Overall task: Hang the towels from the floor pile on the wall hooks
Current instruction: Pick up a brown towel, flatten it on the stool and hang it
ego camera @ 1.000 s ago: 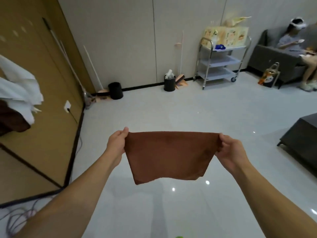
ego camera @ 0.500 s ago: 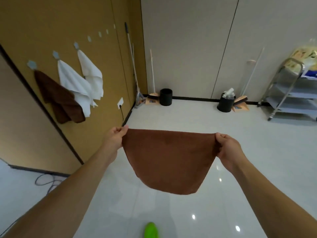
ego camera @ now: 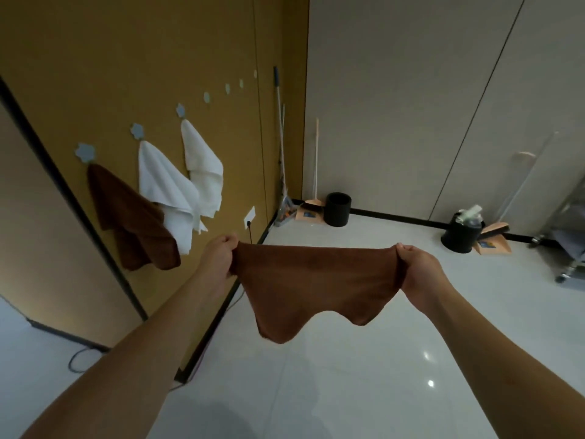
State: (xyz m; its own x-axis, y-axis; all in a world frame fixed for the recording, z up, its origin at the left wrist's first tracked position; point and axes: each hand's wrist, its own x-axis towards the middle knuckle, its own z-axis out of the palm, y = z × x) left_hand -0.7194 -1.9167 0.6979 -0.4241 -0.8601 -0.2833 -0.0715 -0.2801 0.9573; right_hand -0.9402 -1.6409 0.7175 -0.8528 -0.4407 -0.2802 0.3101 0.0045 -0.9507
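A brown towel (ego camera: 313,283) hangs stretched between my two hands in front of me. My left hand (ego camera: 220,258) pinches its left top corner and my right hand (ego camera: 418,274) pinches the right one. On the ochre wall to the left, a brown towel (ego camera: 129,223) and two white towels (ego camera: 167,185) (ego camera: 202,166) hang from the nearest grey flower-shaped hooks (ego camera: 84,152). Several bare hooks (ego camera: 206,97) continue along the wall toward the corner. The floor pile is out of view.
A mop and a broom (ego camera: 280,147) lean in the corner. Two black bins (ego camera: 338,209) (ego camera: 460,236) and dustpans stand along the grey back wall. A metal cart (ego camera: 569,248) is at the right edge. A cable (ego camera: 79,359) trails on the floor by the wall.
My view has swung left toward the ochre wall, bringing the hung towels and hooks closer. Both hands still hold the brown towel, whose lower edge now sags in folds.
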